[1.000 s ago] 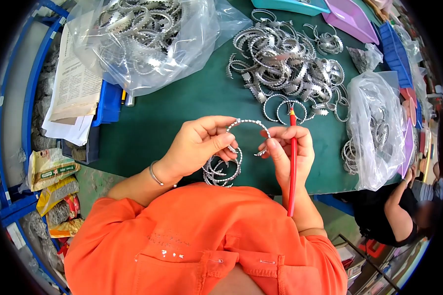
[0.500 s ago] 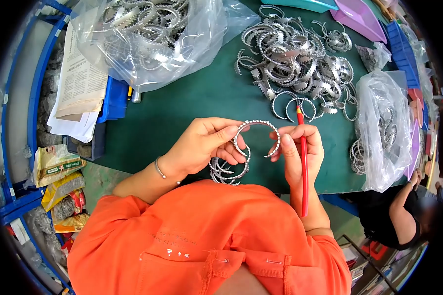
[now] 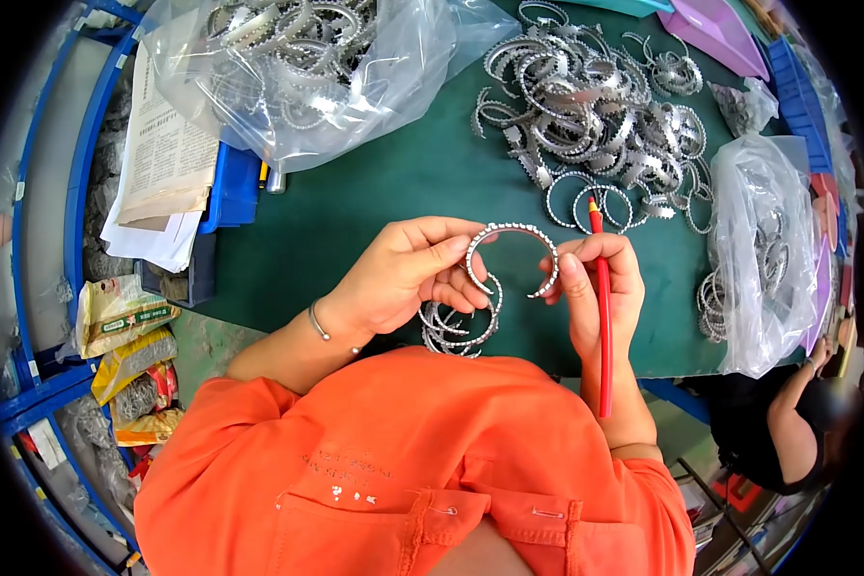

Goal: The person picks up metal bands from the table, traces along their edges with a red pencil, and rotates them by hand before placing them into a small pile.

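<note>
Notched ring (image 3: pixel 516 228), seemingly metal, arcs from left hand (image 3: pixel 401 271) to right hand (image 3: pixel 626 288).

Grn tabletop (image 3: pixel 355 206), piled metal rings (image 3: pixel 586 110), clr bags (image 3: pixel 374 110) w/ more inside.

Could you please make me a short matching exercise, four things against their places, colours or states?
Column one
1. Pencil
2. Bracelet
3. Ring
4. Newspaper

Column two
A. Pinched by the left hand
B. Covered in print
C. Red, in the right hand
D. Around the left wrist

Right pairs: 1-C, 2-D, 3-A, 4-B.
</note>
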The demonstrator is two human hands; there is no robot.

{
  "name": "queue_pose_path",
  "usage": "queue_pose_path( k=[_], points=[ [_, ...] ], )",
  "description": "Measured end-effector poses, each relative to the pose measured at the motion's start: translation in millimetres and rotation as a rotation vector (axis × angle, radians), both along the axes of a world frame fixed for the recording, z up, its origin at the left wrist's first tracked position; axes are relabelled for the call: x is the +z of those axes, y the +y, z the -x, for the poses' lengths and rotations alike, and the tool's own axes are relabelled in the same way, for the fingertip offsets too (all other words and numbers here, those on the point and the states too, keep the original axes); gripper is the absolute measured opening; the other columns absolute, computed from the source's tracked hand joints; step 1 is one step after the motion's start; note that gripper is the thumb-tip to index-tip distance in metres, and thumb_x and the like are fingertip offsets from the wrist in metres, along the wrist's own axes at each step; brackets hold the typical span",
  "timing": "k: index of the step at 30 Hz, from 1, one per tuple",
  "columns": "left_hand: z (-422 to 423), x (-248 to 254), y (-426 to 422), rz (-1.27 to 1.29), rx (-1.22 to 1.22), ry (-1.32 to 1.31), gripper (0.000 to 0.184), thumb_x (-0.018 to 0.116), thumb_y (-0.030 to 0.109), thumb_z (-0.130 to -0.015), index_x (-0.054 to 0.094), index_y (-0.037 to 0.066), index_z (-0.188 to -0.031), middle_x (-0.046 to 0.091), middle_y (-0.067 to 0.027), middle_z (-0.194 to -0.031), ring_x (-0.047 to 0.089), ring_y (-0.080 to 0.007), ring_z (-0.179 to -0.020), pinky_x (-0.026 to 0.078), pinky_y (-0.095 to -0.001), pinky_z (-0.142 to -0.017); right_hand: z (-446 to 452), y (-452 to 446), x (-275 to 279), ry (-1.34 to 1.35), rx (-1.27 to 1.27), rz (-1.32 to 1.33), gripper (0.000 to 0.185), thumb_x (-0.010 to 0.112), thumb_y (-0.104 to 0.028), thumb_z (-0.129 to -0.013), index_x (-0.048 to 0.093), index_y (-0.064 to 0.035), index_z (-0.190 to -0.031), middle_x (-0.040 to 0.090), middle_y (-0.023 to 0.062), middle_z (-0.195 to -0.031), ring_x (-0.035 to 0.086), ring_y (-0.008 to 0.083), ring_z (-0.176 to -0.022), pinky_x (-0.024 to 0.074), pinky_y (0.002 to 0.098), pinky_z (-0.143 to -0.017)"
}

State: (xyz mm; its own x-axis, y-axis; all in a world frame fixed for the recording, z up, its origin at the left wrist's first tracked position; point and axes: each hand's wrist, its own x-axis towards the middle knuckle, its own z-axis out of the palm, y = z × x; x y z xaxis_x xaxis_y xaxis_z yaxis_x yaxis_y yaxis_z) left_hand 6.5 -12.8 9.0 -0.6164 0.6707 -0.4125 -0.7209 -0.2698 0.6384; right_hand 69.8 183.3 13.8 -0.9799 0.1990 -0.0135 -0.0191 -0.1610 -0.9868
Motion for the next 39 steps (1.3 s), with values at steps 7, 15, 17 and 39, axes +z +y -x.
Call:
queue_pose_path(
  k=[7,15,17,39],
  points=[
    [-1,4,3,0.023,0.045,0.125,0.028,0.048,0.009,-0.089,0.049,-0.003,-0.114,0.060,-0.0094,-0.085,0.063,-0.0164,-0.072,0.054,-0.0255,-0.063,5,-1,-7,0.505,-0.172,-0.654,0.020,0.064,0.007,-0.069,0.050,-0.0026,-0.079,0.060,0.0135,-0.079,0.055,0.0219,-0.066,0.0439,0.0302,-0.062],
    [-6,10,12,0.209,0.044,0.411,0.024,0.051,0.008,-0.088,0.054,-0.002,-0.109,0.058,-0.0050,-0.081,0.059,-0.0110,-0.066,0.050,-0.0206,-0.056,5,-19,-5,0.160,0.053,0.024,0.019,0.058,0.010,-0.076,0.045,-0.0027,-0.080,0.057,0.0094,-0.076,0.058,0.0141,-0.069,0.0474,0.0248,-0.061],
    [-4,9,13,0.236,0.042,0.414,0.026,0.052,0.010,-0.088,0.052,-0.001,-0.111,0.057,-0.0040,-0.080,0.057,-0.0107,-0.064,0.048,-0.0195,-0.053,7,-10,-11,0.163,0.125,0.364,0.021,0.055,0.009,-0.078,0.041,-0.0055,-0.084,0.056,0.0119,-0.079,0.057,0.0157,-0.067,0.0483,0.0261,-0.060],
    [-6,5,7,0.140,-0.034,0.219,0.031,0.041,0.017,-0.093,0.051,-0.003,-0.114,0.056,-0.0061,-0.071,0.054,-0.0124,-0.056,0.045,-0.0226,-0.051,2,4,-11,-0.106,0.055,0.432,0.015,0.056,-0.002,-0.083,0.043,-0.0049,-0.089,0.058,0.0140,-0.082,0.057,0.0144,-0.061,0.0481,0.0226,-0.049]
  ],
)
